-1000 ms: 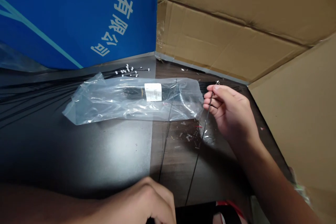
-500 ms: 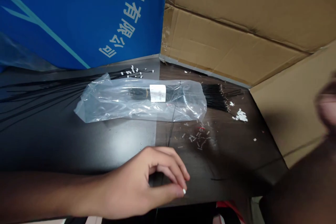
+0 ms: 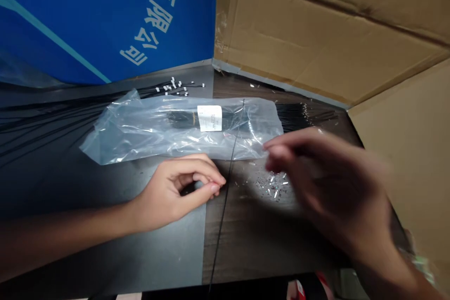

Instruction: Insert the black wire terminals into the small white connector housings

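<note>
My left hand (image 3: pixel 183 187) is closed in a pinch above the table, just left of a thin black wire (image 3: pixel 222 225). A small white connector showed at these fingertips a moment ago; the fingers now hide it. My right hand (image 3: pixel 326 187) is blurred by motion over the right side, fingers curled and thumb close to the index finger. Whether it holds anything cannot be seen. Beyond both hands lies a clear plastic bag (image 3: pixel 140 126) with a white label (image 3: pixel 210 118). A bundle of black wires (image 3: pixel 291 115) sticks out of its right end.
Black wires with white connectors (image 3: pixel 172 86) lie at the back left. Small clear offcuts (image 3: pixel 272 185) are scattered below the bag. A blue panel (image 3: pixel 87 14) and cardboard walls (image 3: pixel 298 37) border the table (image 3: pixel 232 253) at the back and right.
My left hand has moved up and slightly left, still pinched. My right hand has come in from the right edge toward the middle. The view has shifted a little.
</note>
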{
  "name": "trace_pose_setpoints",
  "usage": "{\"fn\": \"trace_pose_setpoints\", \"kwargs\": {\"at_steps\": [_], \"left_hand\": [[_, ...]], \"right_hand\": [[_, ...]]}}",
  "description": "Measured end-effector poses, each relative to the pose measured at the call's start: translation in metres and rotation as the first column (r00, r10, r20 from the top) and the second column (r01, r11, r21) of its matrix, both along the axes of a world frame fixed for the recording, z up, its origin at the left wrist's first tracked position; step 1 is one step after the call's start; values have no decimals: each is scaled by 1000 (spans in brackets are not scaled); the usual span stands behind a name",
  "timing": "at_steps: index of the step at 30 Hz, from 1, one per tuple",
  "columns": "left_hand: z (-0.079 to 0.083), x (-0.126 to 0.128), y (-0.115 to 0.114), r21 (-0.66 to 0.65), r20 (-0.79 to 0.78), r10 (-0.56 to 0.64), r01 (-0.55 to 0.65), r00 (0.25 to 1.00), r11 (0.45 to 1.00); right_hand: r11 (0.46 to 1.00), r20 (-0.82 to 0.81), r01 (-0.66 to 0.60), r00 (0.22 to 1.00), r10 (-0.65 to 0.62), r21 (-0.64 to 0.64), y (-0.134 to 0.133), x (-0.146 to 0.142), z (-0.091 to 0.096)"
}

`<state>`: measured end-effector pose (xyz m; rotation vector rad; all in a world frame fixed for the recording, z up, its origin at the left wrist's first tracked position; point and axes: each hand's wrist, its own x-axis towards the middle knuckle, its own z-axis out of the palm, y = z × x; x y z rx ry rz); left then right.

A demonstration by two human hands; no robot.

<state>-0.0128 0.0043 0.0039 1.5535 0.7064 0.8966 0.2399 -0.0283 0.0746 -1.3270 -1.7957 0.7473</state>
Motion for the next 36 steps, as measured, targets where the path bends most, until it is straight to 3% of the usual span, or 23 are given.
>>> {"fn": "trace_pose_setpoints", "kwargs": {"at_steps": [2,5,10,13,18,22,25,29,33,36], "left_hand": [[-1,0,-2,105,-7,14,-13,1000,994],[-1,2,-5,116,13,59,-60,998,991],[-1,5,-4,48,26,102,-103,994,994],[-1,5,-4,26,7,89,-90,996,996],[-1,5,-4,-11,0,61,-61,998,998],[-1,5,-2,40,-17,30,-29,999,999],[-1,5,-1,71,-31,59,-57,998,996],[-2,5,-3,76,-43,94,-90,995,993],[-1,5,-4,155,-76,114,-101,991,983],[1,5,-5,246,-100,128,-100,987,964]], "right_hand": [[975,-119,-118,988,97,-190,1,-10,-8],[854,-351,-271,930,112,-444,5,-21,-21],[710,-532,-378,847,5,-594,10,-23,-30],[692,-542,-393,840,3,-605,8,-24,-31],[736,-456,-347,888,59,-581,4,-26,-32],[803,-336,-310,930,146,-509,3,-26,-34],[881,-208,-267,958,198,-391,1,-26,-37],[961,5,-237,971,240,-143,-4,-26,-42],[973,152,-229,963,221,39,-9,-24,-46],[970,155,-241,960,235,22,-9,-23,-45]]}}
